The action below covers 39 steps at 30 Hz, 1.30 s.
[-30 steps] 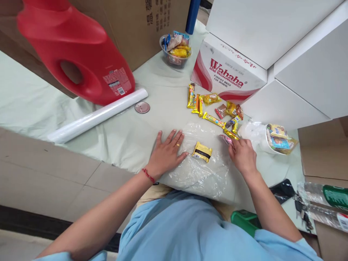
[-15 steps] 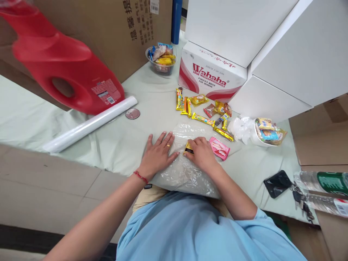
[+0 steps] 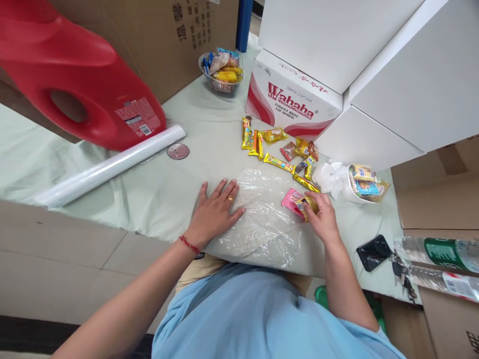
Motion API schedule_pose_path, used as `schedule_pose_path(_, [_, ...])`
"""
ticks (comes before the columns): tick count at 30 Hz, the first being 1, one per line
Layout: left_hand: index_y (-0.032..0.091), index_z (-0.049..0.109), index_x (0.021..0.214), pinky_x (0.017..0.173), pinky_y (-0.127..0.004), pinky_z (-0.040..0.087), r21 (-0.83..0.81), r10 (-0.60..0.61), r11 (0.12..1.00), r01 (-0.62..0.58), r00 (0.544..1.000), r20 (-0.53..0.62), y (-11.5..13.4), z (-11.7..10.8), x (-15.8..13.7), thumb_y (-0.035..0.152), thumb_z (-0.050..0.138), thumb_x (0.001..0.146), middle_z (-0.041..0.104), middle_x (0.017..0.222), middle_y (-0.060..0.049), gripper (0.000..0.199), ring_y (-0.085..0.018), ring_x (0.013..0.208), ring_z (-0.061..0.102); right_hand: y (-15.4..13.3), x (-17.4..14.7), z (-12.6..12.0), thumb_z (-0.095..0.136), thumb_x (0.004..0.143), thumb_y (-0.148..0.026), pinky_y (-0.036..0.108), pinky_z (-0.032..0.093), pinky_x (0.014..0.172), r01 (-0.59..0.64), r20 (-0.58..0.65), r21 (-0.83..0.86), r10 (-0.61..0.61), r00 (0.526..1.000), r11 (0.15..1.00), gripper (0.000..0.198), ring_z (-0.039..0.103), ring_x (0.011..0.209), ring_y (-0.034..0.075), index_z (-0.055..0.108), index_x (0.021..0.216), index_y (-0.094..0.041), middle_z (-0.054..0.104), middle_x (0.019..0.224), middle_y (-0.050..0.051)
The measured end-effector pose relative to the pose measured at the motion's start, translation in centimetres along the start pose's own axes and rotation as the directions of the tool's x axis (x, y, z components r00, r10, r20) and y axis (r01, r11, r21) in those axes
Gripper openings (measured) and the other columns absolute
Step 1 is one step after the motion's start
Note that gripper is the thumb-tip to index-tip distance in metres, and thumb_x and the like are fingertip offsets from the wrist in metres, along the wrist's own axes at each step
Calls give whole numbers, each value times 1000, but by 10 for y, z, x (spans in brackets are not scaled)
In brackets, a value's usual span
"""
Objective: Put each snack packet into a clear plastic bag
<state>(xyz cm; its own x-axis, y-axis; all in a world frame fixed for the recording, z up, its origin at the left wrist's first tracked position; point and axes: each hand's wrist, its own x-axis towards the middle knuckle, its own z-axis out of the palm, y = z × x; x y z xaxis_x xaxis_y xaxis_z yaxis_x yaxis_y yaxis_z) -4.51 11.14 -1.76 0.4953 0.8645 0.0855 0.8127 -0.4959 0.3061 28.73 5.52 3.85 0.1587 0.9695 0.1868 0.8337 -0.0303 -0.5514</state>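
My left hand (image 3: 216, 213) lies flat with fingers spread, over the left edge of a clear plastic bag (image 3: 262, 224) spread on the cloth. My right hand (image 3: 322, 217) pinches a small yellow-and-dark wrapped snack (image 3: 308, 203) just right of the bag. That snack partly covers a pink packet (image 3: 292, 200) lying on the table. Beyond the bag are several yellow-wrapped snack bars (image 3: 280, 163), a brown packet (image 3: 289, 151) and a yellow packet (image 3: 274, 134).
A red jug (image 3: 108, 94) and a plastic roll (image 3: 112, 167) lie left. A snack tub (image 3: 220, 89) and a Wahaha carton (image 3: 292, 107) stand behind. Rightward are a white bowl (image 3: 359, 196), crumpled plastic (image 3: 331, 178), a black phone (image 3: 373, 253), keys (image 3: 402, 274) and bottles (image 3: 445, 253).
My right hand has moved right with the small snack, from on top of the plastic bag to over the pink packet. My left hand stays in place on the bag. The camera view has shifted slightly.
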Motion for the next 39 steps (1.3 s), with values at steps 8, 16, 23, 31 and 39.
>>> schedule_pose_path(8, [24,31,170,131,-70,3,-8,-3,1000,3,1000,-3,-1,2,0,55,38,106,37,173,-12,71,-36,162,31,27,-15,-19,60,97,-56,46,56,99,-157,36,-69,160,987,985,44,71,107,30,76,118,-21,75,116,12])
schedule_pose_path(16, [21,30,170,131,-72,4,8,10,1000,-10,1000,3,-1,0,0,60,37,106,36,173,-13,75,-36,162,30,30,-9,-4,68,94,-48,43,58,93,-76,302,-358,192,934,931,63,68,124,33,57,152,-25,60,152,13])
schedule_pose_path(23, [23,28,171,130,-74,1,12,22,1000,-22,1000,14,-1,3,-1,65,38,104,34,174,-15,79,-39,162,29,42,-14,-13,71,89,-44,42,59,92,-41,312,-335,152,938,941,63,69,123,32,59,149,-26,62,150,13])
schedule_pose_path(31, [23,26,171,130,-73,-3,16,28,999,-28,1000,7,-1,4,-1,65,38,104,32,175,-14,80,-38,163,28,37,-14,-65,62,87,-60,36,47,53,-434,172,405,400,900,805,38,56,56,21,68,99,-25,60,67,1])
schedule_pose_path(39, [22,29,170,130,-74,1,18,24,1000,-24,1000,-3,-1,5,-1,66,40,103,33,174,-15,81,-39,162,29,-23,44,-62,76,77,-59,29,41,45,-484,498,514,212,840,708,38,51,53,16,69,85,-22,60,67,1])
